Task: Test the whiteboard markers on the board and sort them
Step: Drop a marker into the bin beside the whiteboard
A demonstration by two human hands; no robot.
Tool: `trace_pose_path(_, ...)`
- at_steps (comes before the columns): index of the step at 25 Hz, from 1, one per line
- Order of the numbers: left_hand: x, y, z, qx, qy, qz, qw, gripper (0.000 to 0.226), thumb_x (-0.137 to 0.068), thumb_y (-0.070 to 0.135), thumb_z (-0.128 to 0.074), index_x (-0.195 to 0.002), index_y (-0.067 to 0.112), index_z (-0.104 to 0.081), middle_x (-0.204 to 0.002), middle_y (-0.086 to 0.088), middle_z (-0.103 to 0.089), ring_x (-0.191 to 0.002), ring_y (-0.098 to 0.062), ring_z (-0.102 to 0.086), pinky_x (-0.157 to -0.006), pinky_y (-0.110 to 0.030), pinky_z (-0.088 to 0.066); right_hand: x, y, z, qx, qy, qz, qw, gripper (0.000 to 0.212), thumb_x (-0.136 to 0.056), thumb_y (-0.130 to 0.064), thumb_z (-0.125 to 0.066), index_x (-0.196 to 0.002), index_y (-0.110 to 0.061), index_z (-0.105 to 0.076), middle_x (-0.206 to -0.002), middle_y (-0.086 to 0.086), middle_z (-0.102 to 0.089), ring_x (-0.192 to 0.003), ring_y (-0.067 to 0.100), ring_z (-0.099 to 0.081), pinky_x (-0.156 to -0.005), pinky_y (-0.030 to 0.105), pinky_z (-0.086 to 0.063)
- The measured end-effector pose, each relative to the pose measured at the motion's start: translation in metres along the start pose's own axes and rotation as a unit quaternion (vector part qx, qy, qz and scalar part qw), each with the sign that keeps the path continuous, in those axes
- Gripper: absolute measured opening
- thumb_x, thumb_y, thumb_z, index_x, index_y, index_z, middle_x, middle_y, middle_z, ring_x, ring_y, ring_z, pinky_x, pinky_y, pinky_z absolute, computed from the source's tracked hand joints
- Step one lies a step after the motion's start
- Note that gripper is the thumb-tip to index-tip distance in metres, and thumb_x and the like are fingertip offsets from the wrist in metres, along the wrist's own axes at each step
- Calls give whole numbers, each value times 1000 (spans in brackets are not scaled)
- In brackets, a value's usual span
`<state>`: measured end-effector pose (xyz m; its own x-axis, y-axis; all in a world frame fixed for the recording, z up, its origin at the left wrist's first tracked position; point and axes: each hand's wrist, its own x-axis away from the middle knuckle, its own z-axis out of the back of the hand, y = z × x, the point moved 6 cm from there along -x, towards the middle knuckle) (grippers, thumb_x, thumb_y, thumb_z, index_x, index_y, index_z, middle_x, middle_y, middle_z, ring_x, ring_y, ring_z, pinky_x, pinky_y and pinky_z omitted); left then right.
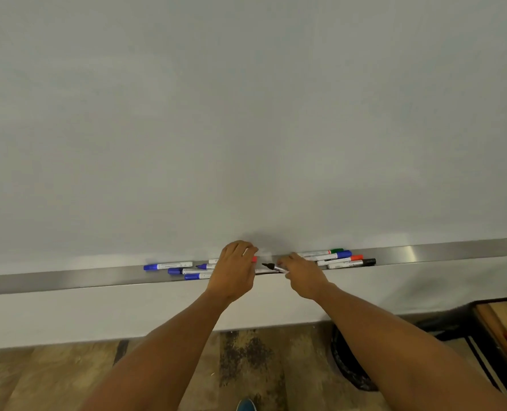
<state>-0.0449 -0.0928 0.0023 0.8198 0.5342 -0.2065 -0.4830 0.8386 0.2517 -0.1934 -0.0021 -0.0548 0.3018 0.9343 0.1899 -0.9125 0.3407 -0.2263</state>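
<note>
A blank whiteboard [246, 114] fills the view, with a metal tray [68, 280] along its lower edge. My right hand [302, 277] pinches an uncapped black marker [271, 266], tip pointing left. My left hand [236, 271] reaches into the tray, fingers curled around a red-capped marker [254, 259] that is mostly hidden. Several blue markers [169, 266] lie in the tray left of my hands. To the right lie green [320, 253], blue [329, 256], red [339, 260] and black [351, 264] markers side by side.
Below the tray is a white wall band, then a wooden floor [53, 378]. A dark-framed wooden piece [501, 330] with something red stands at the lower right. A dark round object [347, 363] sits on the floor by my right arm.
</note>
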Motion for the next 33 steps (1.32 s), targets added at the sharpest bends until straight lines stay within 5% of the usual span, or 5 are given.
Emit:
trace_pose_path(6, -20, 28, 79, -80, 94, -44, 991, 40, -83, 18, -65, -123, 17, -60, -128, -3, -57, -116, -28, -54, -94, -40, -46, 39, -11, 60, -162, 45, 84, 982, 22, -98, -12, -46, -103, -33, -50, -98, -1, -55, -77, 12, -55, -81, 42, -54)
trace_pose_path(12, -53, 54, 215, -195, 284, -132, 929, 58, -89, 34, -61, -141, 15, -45, -152, -16, -34, -139, -40, -32, -114, -55, -28, 72, -31, 198, -334, 231, 142, 903, 29, -98, -15, -59, -115, -37, -66, -106, -4, -67, -91, 7, -71, -86, 27, -57)
trace_pose_path(21, -116, 75, 421, -281, 365, -23, 888, 118, -69, 91, -40, -155, 16, -7, -162, -16, 5, -147, -41, 11, -118, -61, 0, 116, -85, 408, -228, 341, 275, 869, 86, -85, -13, -71, -152, -38, -23, -134, -6, -46, -123, 6, -53, -101, 21, -47)
trace_pose_path(27, -130, 82, 449, -284, 363, -21, 887, 123, -69, 95, -26, -155, 11, -2, -162, -16, 10, -147, -39, 14, -117, -62, -6, 141, -98, 489, -353, 495, 271, 746, 35, -86, -48, -65, -111, -26, -53, -87, -9, -66, -79, 13, -68, -72, 30, -57)
trace_pose_path(33, -134, 79, 449, -289, 367, -35, 883, 120, -70, 94, -30, -155, 13, -5, -162, -16, 7, -148, -39, 10, -117, -61, -7, 115, -102, 518, -371, 561, 235, 701, 21, -93, -26, -46, -110, -22, -57, -70, -2, -69, -70, 12, -70, -67, 43, -59)
